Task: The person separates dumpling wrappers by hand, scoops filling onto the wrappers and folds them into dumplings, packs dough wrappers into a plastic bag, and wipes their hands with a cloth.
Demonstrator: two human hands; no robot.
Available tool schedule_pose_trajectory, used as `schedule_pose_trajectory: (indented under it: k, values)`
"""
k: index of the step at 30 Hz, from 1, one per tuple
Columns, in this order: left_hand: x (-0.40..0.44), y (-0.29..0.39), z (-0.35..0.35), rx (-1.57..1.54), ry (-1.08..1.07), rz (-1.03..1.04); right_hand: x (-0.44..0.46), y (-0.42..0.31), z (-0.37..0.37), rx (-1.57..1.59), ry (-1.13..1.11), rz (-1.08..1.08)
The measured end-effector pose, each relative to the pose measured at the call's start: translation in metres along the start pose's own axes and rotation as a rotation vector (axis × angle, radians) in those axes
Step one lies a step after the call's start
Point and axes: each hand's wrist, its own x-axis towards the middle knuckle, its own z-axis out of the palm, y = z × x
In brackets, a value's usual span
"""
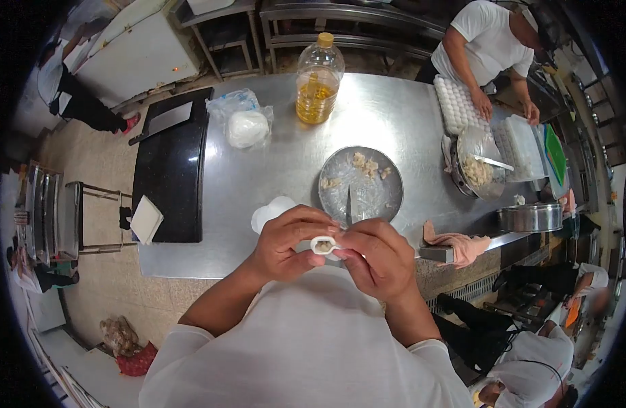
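Observation:
Both my hands hold a small white dumpling [322,245] in front of my chest, with some filling visible in its opening. The fingers of my left hand [285,241] curl around one side, while my right hand [381,257] pinches the edge of the dough on the other. Just beyond them stands a round metal bowl [397,197] with clumps of pale filling [367,165] stuck inside. A knife-like blade [353,204] lies in the bowl, its near end hidden by my right hand. Thin white dough rounds [272,209] lie beside my left hand.
On the steel table [258,180] stand an oil bottle [318,85] and bagged white dough [247,128]. A black board [170,180] holds a cleaver [164,121]. Rightward are egg trays [459,102], another filling bowl [477,170] and a cloth [455,241]. A co-worker [486,41] works at the far right.

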Motion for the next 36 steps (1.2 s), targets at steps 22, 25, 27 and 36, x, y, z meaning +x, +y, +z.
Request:
schedule_pose_trajectory:
  k: [22, 25, 27, 36]
  values:
    - [0.0, 0.002, 0.01, 0.142, 0.093, 0.116, -0.003, 0.0, -0.001, -0.014, -0.067, 0.031]
    - [-0.005, 0.0, 0.014, 0.187, 0.133, 0.139, -0.006, 0.003, 0.002, -0.007, -0.054, 0.044]
    - [-0.005, -0.001, 0.014, 0.166, 0.141, 0.142, -0.006, 0.002, 0.003, 0.006, -0.029, 0.04]
    - [-0.011, -0.004, 0.015, -0.099, 0.052, -0.244, -0.018, 0.015, 0.003, -0.063, -0.054, 0.153]
